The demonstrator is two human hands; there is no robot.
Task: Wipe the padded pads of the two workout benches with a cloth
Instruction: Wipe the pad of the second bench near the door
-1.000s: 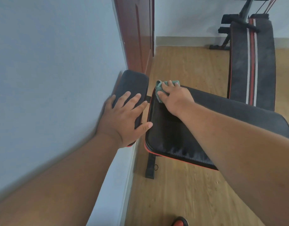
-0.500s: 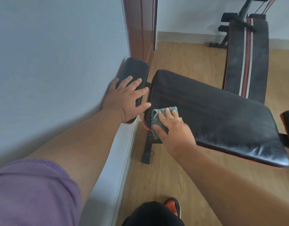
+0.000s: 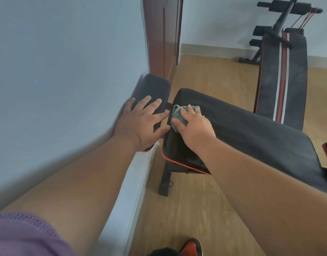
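The right hand [image 3: 193, 124] has slid the crumpled green cloth [image 3: 177, 115] up-frame; fingers spread, pressing it on the black padded bench pad [image 3: 251, 130], whose long axis stretches rightward. The left hand [image 3: 140, 122] lies splayed flat.

No readable text, label, brand, number or sign showed anywhere in the head view. The only marking was a plain red and white stripe along the far workout bench [image 3: 283, 78], with no lettering on it.
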